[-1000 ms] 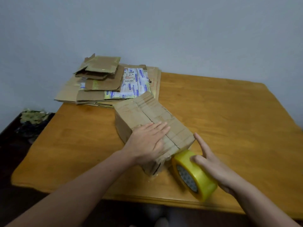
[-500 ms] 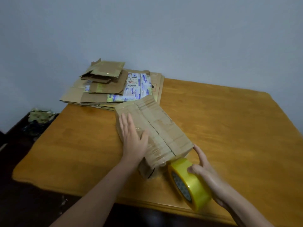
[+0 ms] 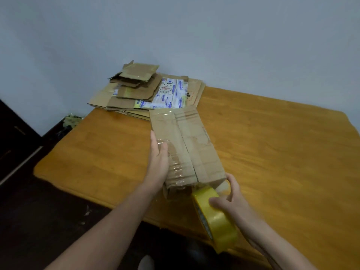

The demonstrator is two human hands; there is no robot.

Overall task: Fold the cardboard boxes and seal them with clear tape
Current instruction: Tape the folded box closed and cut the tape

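Cardboard box has turned; left hand now along its side.

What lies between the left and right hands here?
In the head view, the near end of the cardboard box: the left hand lies along its left side, the right hand, gripping the yellow tape roll, is at its right corner.

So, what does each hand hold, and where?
The right hand grips the tape roll by its outer band; the left hand steadies the box at its left edge.
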